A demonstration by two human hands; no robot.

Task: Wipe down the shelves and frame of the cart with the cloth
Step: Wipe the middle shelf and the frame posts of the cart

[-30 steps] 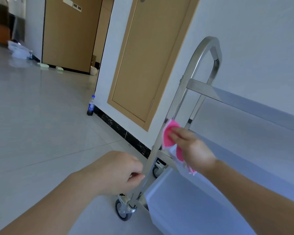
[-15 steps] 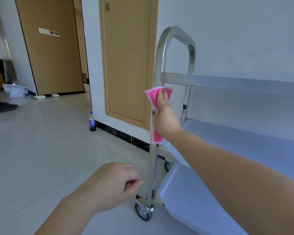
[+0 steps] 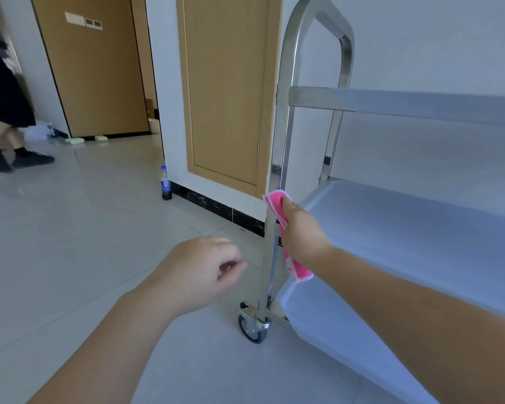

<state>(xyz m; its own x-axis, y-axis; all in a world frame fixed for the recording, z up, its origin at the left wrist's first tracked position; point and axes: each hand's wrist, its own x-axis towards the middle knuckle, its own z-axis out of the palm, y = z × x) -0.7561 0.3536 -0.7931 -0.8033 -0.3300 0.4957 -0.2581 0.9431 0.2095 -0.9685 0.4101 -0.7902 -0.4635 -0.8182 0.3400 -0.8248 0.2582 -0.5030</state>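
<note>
A stainless steel cart stands at the right, with a tall looped frame post (image 3: 283,132) and flat shelves (image 3: 405,217). My right hand (image 3: 302,231) holds a pink cloth (image 3: 276,204) wrapped against the near upright post, at the height of the middle shelf; the cloth's tail (image 3: 299,271) hangs below the hand. My left hand (image 3: 204,269) hovers to the left of the post with fingers loosely curled, holding nothing and not touching the cart.
A caster wheel (image 3: 252,330) sits under the post. A small cola bottle (image 3: 166,183) stands on the tiled floor by the wall. Wooden doors (image 3: 228,91) are behind. A person's legs (image 3: 3,141) walk at the far left.
My right hand slid the cloth up the post and then back down to the middle shelf. My left hand let go of the post and hangs free. A person walked into view at left.
</note>
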